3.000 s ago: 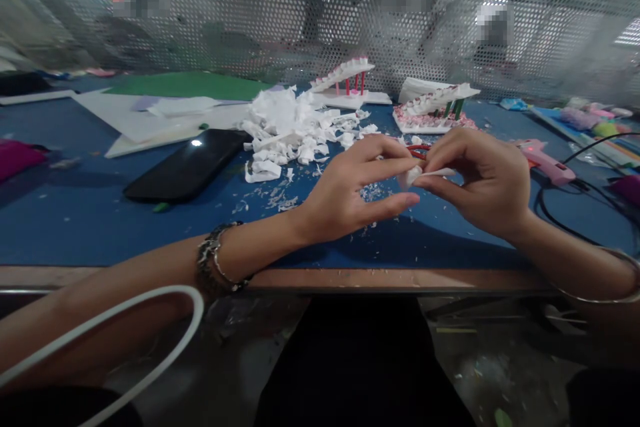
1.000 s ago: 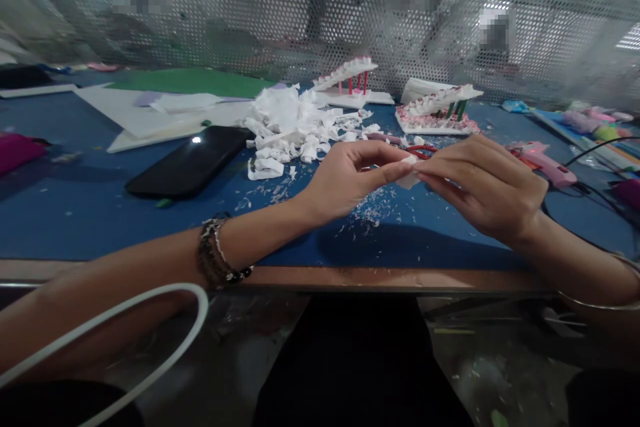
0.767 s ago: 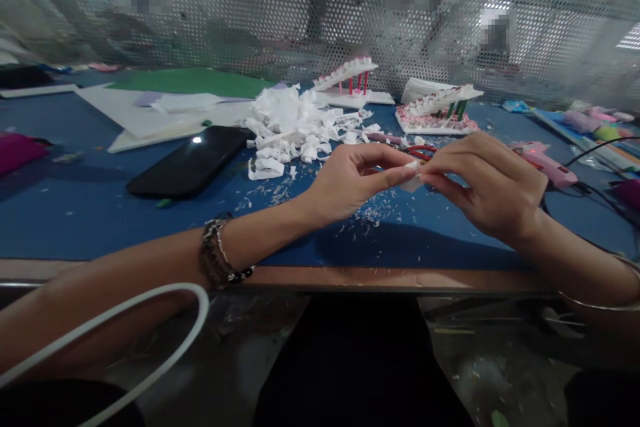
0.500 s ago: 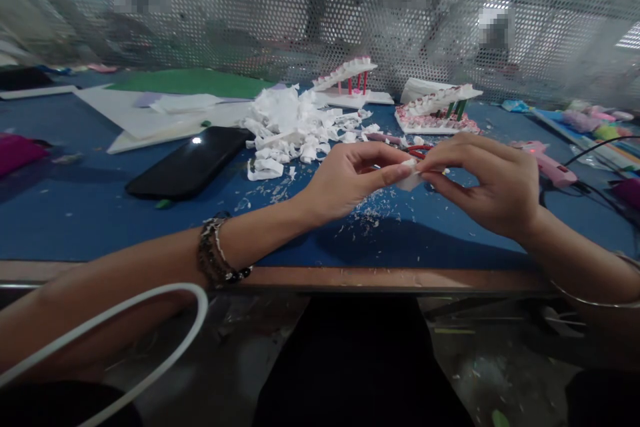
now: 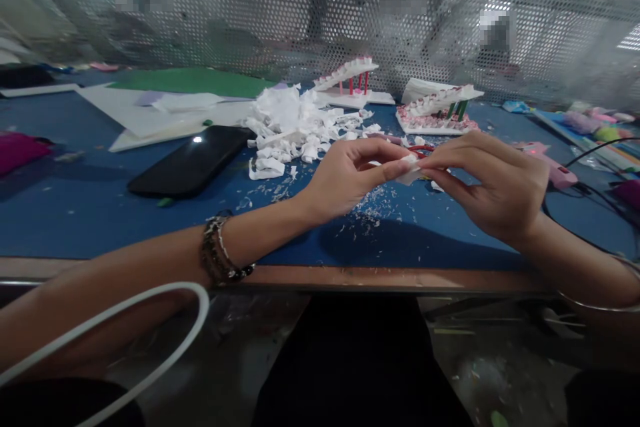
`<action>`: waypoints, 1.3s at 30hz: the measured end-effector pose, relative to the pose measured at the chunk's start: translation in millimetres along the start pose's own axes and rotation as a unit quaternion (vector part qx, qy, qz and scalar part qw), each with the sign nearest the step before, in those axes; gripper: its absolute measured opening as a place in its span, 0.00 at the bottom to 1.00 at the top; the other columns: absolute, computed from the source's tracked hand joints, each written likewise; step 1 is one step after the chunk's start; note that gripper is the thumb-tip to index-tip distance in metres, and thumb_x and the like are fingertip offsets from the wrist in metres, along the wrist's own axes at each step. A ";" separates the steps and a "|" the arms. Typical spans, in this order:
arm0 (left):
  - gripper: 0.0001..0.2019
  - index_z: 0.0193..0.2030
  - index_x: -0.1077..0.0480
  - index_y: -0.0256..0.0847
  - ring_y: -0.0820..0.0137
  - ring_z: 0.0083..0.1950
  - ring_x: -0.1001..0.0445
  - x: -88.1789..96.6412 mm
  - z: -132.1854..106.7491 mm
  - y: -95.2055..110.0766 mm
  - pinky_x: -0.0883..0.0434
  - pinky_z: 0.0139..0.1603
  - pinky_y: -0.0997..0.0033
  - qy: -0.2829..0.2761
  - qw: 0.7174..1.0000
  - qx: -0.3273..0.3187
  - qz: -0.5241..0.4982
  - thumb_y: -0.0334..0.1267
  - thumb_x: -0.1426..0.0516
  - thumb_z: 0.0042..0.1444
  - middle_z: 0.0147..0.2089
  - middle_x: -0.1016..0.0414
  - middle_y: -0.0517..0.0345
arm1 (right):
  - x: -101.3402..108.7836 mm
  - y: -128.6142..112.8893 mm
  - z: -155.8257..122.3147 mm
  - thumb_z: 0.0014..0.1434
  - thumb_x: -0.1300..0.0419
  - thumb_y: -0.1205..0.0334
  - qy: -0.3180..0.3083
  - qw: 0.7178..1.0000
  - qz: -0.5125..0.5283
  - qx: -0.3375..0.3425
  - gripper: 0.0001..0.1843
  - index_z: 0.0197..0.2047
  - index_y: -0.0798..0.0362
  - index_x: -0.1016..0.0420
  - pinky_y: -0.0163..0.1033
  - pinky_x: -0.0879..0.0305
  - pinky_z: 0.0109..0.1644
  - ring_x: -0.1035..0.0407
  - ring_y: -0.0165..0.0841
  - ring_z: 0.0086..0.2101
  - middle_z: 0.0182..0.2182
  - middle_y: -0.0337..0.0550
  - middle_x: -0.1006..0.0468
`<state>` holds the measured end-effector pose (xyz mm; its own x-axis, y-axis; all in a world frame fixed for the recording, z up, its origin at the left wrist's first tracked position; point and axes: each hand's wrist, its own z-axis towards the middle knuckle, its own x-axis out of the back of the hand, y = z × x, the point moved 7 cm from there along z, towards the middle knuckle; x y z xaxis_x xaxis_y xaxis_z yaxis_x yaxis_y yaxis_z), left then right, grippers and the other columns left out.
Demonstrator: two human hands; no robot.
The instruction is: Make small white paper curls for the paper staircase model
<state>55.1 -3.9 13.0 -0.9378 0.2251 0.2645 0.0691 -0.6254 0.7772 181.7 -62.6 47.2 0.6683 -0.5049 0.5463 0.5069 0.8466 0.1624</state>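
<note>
Between my two hands, above the blue table, is a small piece of white paper. My left hand pinches it between thumb and fingers. From the other side my right hand is closed on the paper's right edge, its fingertips almost meeting the left ones. Small white shreds lie scattered on the table below. Behind my left hand is a heap of torn white paper. A red-handled tool shows partly behind the fingertips; its kind is hidden.
A black phone lies left of the heap. White sheets and a green sheet are behind it. Two small stair-like models stand at the back. A pink glue gun with a black cable lies right. A white cable loops in front.
My right hand has shifted slightly to the right and its thumb has moved a little away from the paper. The left hand keeps its pinch.
</note>
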 end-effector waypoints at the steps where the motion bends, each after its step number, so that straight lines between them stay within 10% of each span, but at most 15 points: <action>1: 0.11 0.34 0.26 0.37 0.74 0.37 0.26 -0.6 -0.2 0.2 0.28 0.35 0.78 -0.003 1.000 0.001 0.001 0.42 0.40 0.50 0.36 0.23 0.56 | 0.3 2.2 0.2 0.55 0.42 0.69 -0.001 1.000 0.009 -0.015 0.06 0.36 0.50 0.28 0.36 0.32 0.38 0.30 0.28 0.32 0.31 0.39 0.24; 12: 0.11 0.35 0.25 0.38 0.73 0.36 0.26 -5.8 -4.1 9.1 0.29 0.33 0.77 -0.032 0.999 -0.024 -0.015 0.44 0.40 0.49 0.35 0.22 0.55 | -12.8 23.2 -0.9 0.52 0.39 0.62 -0.048 0.971 0.174 -0.158 0.05 0.28 0.53 0.31 0.29 0.36 0.28 0.34 0.23 0.26 0.24 0.35 0.28; 24: 0.09 0.40 0.25 0.42 0.72 0.40 0.27 -6.8 -10.8 28.4 0.29 0.39 0.73 -0.031 0.991 -0.111 0.064 0.37 0.41 0.52 0.41 0.23 0.55 | -7.6 12.6 -1.5 0.54 0.40 0.63 -0.005 0.990 0.088 -0.106 0.06 0.28 0.52 0.33 0.30 0.37 0.27 0.34 0.24 0.24 0.24 0.35 0.28; 39: 0.10 0.40 0.25 0.43 0.70 0.44 0.27 -1.0 -3.7 17.3 0.29 0.42 0.73 -0.048 0.998 -0.038 0.035 0.41 0.43 0.54 0.42 0.23 0.56 | -9.4 22.7 -2.9 0.51 0.39 0.68 -0.002 0.950 0.246 -0.191 0.03 0.31 0.53 0.30 0.26 0.32 0.29 0.31 0.22 0.28 0.27 0.34 0.26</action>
<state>56.0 -17.7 24.1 -0.8941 0.2482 0.3728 0.1031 -0.6961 0.7105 188.5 -39.1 43.4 0.8739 -0.0635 0.4820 0.2951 0.8572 -0.4221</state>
